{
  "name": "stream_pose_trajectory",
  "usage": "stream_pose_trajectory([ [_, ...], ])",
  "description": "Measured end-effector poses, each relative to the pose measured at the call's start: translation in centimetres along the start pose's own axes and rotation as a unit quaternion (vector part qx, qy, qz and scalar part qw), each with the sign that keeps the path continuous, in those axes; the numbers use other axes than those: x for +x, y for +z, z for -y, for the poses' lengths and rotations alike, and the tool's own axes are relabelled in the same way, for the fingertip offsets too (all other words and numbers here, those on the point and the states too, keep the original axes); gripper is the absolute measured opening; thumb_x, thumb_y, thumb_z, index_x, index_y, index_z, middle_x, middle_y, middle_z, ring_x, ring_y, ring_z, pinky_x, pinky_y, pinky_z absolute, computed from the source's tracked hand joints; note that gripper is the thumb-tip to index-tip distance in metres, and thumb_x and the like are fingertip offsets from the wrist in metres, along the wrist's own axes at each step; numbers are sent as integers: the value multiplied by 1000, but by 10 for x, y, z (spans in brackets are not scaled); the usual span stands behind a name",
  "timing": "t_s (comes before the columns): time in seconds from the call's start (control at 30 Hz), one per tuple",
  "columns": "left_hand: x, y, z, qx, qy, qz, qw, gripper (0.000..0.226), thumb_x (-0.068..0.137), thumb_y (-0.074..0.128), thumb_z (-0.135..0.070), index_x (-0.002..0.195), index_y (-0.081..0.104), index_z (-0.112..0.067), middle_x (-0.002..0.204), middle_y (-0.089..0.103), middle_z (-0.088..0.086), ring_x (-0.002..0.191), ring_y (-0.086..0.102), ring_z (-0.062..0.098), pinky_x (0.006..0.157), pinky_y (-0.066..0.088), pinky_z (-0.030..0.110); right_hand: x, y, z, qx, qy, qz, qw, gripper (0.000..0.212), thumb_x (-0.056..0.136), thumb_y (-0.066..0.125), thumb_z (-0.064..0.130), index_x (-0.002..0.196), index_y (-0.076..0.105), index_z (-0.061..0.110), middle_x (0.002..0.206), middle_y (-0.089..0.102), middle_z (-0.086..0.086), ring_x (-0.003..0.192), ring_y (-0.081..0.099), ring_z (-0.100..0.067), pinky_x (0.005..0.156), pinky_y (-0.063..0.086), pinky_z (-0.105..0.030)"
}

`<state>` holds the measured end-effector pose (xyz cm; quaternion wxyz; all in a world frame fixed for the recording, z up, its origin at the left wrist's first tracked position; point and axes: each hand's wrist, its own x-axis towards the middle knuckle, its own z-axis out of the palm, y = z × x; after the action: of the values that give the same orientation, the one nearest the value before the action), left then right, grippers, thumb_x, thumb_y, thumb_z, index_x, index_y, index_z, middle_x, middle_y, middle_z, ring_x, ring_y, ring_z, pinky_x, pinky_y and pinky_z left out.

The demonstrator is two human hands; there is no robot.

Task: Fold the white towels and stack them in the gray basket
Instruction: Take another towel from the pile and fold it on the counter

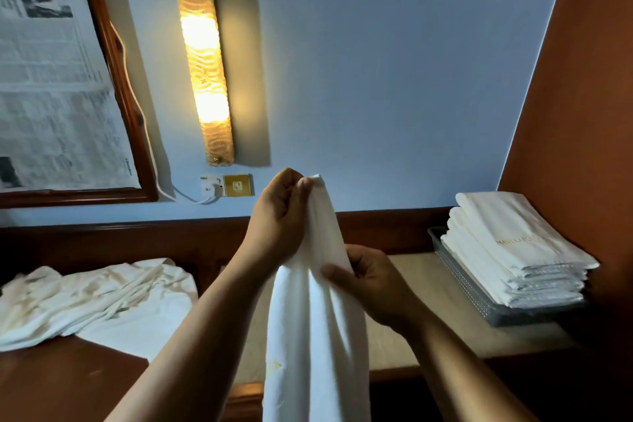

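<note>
The person holds one white towel (pixel 315 325) up in the middle of the view, and it hangs down in long folds to the near edge. The left hand (pixel 282 216) is the higher one: its thumb and curled fingers pinch the top corner of the towel. The right hand (pixel 371 283) is lower and to the right, and its fingers are curled around the side edge of the same towel, with the thumb pressing on the front of the cloth. On the right, the gray basket (pixel 460 276) stands on a beige table top (pixel 407 339), close to the brown side wall. A stack of folded towels (pixel 513 250) lies in the basket and rises above its rim. On the left, a loose pile of unfolded towels (pixel 96 295) lies on a dark wooden surface, well apart from the basket. On the far blue wall a long lamp (pixel 203 62) is lit, and a wall socket (pixel 237 186) sits just below it.
</note>
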<state>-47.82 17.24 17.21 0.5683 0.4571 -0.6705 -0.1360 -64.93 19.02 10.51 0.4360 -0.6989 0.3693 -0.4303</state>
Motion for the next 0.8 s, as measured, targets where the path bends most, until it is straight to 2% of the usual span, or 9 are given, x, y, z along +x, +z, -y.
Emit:
stream_pose_trajectory([
  [0.1,-3,-3,10,12,-20,-1,1000,29,105,48,-33,86,53,-12,68,47,-3,58,44,3,52,33,16,-22,10,-38,-52,87,29,994,50,80,74,56,113,67,19,104,73,-2,94,72,-18,83,61,-42],
  [0.2,-11,-8,26,19,-29,-3,999,29,105,49,-33,87,54,-10,68,47,-2,60,44,4,53,32,19,-57,23,-88,-96,177,57,978,43,78,79,52,104,68,20,101,75,-2,93,72,-16,88,58,-39],
  [0.27,-17,-9,34,17,-39,-1,999,29,105,49,-32,85,53,-11,67,46,-4,60,43,2,55,32,19,-85,32,-117,-97,241,77,963,35,74,82,53,95,69,29,98,76,8,94,70,-4,92,56,-30],
  [0.33,-19,-10,35,10,-45,12,999,31,105,49,-32,87,54,-8,68,46,-3,59,41,3,54,31,20,-101,33,-137,-77,273,93,954,35,69,84,54,94,72,34,97,76,17,96,69,2,97,53,-31],
  [0.4,-22,-7,35,17,-45,42,998,33,105,50,-34,89,55,-6,69,46,1,60,39,5,55,32,24,-109,31,-150,-66,269,75,958,49,66,84,60,101,73,28,99,76,13,96,70,-1,98,53,-37],
  [0.5,-28,2,26,24,-31,99,994,34,103,52,-37,86,54,-7,69,52,6,62,42,8,56,34,27,-99,24,-138,-36,233,15,972,54,68,85,53,103,66,16,99,75,2,93,71,-6,94,55,-41],
  [0.57,-33,10,19,18,-20,128,991,30,100,59,-36,81,54,-13,68,55,-1,62,45,4,55,36,22,-87,19,-123,8,177,-31,984,67,65,83,63,107,66,15,110,71,-2,101,71,-17,93,56,-47],
  [0.67,-41,21,5,14,-4,180,984,28,93,70,-32,76,52,-18,65,55,-21,62,50,-5,57,38,11,-73,15,-90,9,120,-19,993,31,83,75,50,108,73,32,123,63,11,112,64,-15,94,56,-42],
  [0.8,-43,30,-9,37,14,210,977,26,82,80,-34,79,56,-26,71,58,-27,68,55,-5,59,42,9,-60,0,-77,99,129,10,987,37,85,72,37,116,68,18,115,72,0,106,69,-20,90,58,-43],
])
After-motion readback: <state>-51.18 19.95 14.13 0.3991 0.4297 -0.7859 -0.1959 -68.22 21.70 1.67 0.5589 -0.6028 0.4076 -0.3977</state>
